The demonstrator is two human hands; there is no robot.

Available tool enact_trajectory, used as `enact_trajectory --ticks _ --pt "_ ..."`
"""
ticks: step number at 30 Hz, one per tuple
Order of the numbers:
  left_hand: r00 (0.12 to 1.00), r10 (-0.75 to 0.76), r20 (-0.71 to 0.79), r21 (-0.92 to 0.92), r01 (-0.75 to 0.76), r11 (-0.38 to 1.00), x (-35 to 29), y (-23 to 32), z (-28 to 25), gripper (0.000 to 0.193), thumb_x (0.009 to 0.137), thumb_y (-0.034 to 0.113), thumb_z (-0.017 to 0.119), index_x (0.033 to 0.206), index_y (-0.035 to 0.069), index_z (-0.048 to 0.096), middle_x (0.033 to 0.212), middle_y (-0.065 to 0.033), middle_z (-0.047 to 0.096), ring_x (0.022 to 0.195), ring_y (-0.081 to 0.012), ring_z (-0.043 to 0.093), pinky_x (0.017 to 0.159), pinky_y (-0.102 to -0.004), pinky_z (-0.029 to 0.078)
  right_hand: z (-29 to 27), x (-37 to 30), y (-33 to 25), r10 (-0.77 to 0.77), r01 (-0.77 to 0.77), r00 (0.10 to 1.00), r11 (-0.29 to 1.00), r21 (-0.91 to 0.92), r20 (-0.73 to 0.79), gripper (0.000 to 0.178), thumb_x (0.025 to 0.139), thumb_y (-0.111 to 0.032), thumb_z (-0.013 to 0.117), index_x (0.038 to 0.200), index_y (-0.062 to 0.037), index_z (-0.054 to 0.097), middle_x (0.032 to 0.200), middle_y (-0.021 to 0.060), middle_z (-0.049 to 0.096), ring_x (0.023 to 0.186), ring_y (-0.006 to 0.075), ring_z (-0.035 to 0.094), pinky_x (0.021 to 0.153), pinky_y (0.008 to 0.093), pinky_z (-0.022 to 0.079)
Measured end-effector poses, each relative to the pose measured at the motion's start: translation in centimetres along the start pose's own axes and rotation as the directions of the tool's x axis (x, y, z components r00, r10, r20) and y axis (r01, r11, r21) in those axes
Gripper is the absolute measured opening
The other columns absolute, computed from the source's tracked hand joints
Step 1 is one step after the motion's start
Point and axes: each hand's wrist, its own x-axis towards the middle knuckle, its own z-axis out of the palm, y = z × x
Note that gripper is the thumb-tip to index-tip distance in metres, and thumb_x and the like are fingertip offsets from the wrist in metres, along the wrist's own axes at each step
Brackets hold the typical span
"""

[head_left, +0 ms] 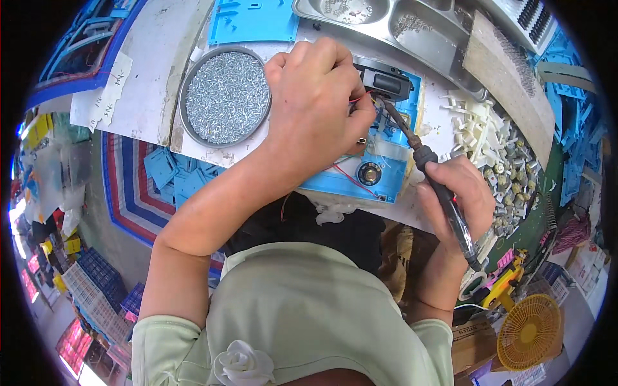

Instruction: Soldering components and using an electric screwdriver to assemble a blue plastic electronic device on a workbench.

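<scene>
My right hand [465, 196] grips the black handle of a soldering iron [443, 192], its metal tip slanting up and left toward my left fingertips. My left hand [318, 96] is closed, fingers curled over a blue plastic housing [341, 183]; what they pinch is hidden. A thin red wire shows at those fingertips. Inside the housing sit a small round speaker-like part [370, 174] and loose red wires. A black module [386, 82] lies at the housing's far end, just beyond my left fingers.
Left of my left hand stands a round dish [185, 109] heaped with small silver screws [225, 96]. Metal trays [418, 48] line the far side. White plastic pieces [473, 122] and small metal motors [512, 183] are piled at right. A yellow fan [528, 331] stands lower right.
</scene>
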Motion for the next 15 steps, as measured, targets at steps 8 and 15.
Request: enact_trajectory --ticks 8,15 --pt "1.0 -0.005 -0.004 -0.011 0.005 1.0 -0.11 -0.18 0.02 0.013 0.068 0.01 0.079 0.074 0.009 0.067 0.092 -0.0031 0.058 0.09 -0.0245 0.059 0.082 -0.0396 0.038 -0.05 -0.18 -0.04 0.009 -0.009 1.0 1.0 0.0 -0.007 0.038 0.072 0.001 0.084 0.107 -0.0022 0.07 0.074 0.0095 0.067 0.062 0.0248 0.061 0.058 0.034 0.047" --pt "1.0 0.003 -0.019 -0.071 -0.004 0.997 -0.13 -0.16 -0.25 0.012 0.069 0.011 0.078 0.074 0.008 0.067 0.09 -0.0035 0.059 0.087 -0.0237 0.059 0.081 -0.0385 0.039 -0.01 0.06 -0.38 0.007 -0.007 1.0 1.0 0.009 -0.014 0.038 0.071 0.002 0.084 0.106 -0.0022 0.07 0.074 0.0095 0.066 0.062 0.0251 0.06 0.058 0.0342 0.047"
